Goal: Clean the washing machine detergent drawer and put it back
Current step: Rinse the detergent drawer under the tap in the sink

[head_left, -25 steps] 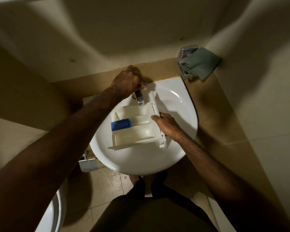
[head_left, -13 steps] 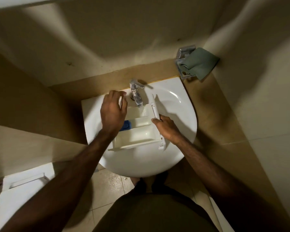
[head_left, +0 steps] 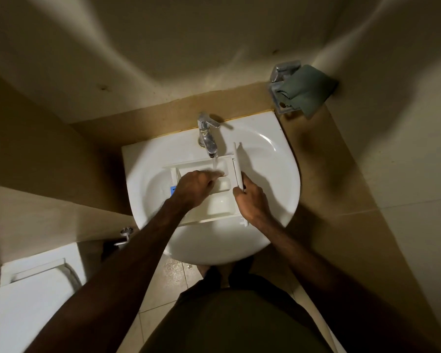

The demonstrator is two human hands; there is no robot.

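Observation:
A white detergent drawer (head_left: 220, 208) lies across the white sink (head_left: 270, 179), under the chrome tap (head_left: 207, 138). A thin stream of water runs from the spout into the drawer's far compartment. My right hand (head_left: 252, 202) grips the drawer's front panel on its right side. My left hand (head_left: 192, 186) rests inside the drawer, fingers blurred and reaching toward the water. It covers most of the blue insert (head_left: 173, 189), of which only a corner shows at the drawer's left.
A grey-green cloth (head_left: 307, 89) hangs on a chrome holder on the wall at the back right. A white toilet (head_left: 28, 301) stands at the lower left. Walls close in on three sides. The tiled floor below the sink is wet.
My left hand left the tap handle and came down into the drawer. Water now runs from the spout. My right hand kept its hold on the drawer's front.

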